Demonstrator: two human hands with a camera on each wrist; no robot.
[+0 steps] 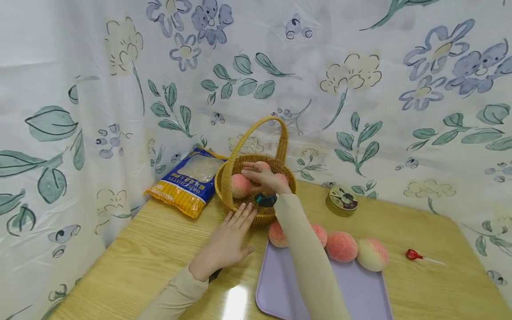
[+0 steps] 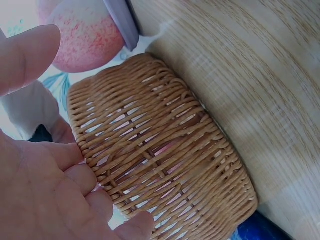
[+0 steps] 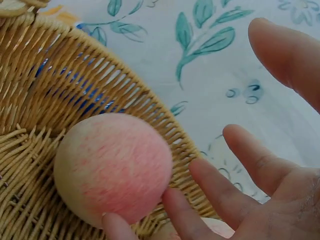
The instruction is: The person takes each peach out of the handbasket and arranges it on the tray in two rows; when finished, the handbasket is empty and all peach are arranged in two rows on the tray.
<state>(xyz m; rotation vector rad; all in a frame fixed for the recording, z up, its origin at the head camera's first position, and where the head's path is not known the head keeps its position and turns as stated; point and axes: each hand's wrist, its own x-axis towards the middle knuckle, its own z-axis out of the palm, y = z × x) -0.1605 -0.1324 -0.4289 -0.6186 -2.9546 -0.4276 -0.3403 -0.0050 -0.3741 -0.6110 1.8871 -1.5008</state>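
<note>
A wicker basket [image 1: 262,220] with a tall arched handle stands at the table's back, with peaches inside it. My left hand [image 1: 228,242] rests its straight fingertips on the near rim; in the left wrist view they touch the woven wall [image 2: 150,145]. My right hand [image 1: 264,177] reaches inside over the basket, fingers spread and relaxed. In the right wrist view, its fingertips are right at a pink and cream peach [image 3: 115,167] lying against the wicker. Another peach [image 1: 282,178] is partly hidden behind the right hand.
A lilac tray [image 1: 276,284] lies in front, with several peaches [image 1: 342,246] along its far edge; my right forearm crosses above it. A blue and yellow pasta bag [image 1: 192,178] is left of the basket. At right are a round tin [image 1: 342,201] and a red lollipop [image 1: 413,254].
</note>
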